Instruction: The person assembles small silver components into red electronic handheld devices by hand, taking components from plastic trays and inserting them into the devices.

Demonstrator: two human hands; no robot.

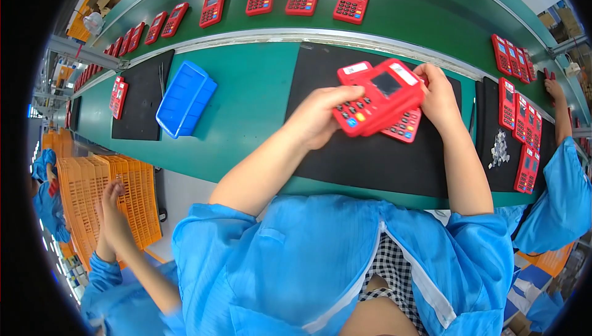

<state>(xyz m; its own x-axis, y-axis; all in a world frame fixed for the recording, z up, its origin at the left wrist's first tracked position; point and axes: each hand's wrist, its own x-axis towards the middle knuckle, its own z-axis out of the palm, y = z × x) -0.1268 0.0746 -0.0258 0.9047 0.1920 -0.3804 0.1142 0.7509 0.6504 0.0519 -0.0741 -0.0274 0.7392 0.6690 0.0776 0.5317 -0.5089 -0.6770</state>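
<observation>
My left hand (316, 116) grips a red card payment terminal (362, 110) by its left edge, thumb on the front near the keypad. This terminal is tilted, its small dark screen facing up, and what looks like another red unit sits right beneath it. The fingers of my right hand (439, 94) are curled against the far right corner, by the white label; their tips are partly hidden. More red terminal (404, 127) shows below the held ones, over the black mat (382, 166), and a labelled top end (353, 72) sticks out behind them.
A green conveyor (394, 3) beyond the bench carries a row of red terminals. A blue bin (187, 98) stands left of my mat. To the right, terminals (526, 123) and small clear pieces (499, 149) lie by a co-worker's arm (560, 111). Orange crates (132, 194) stand at left near another person.
</observation>
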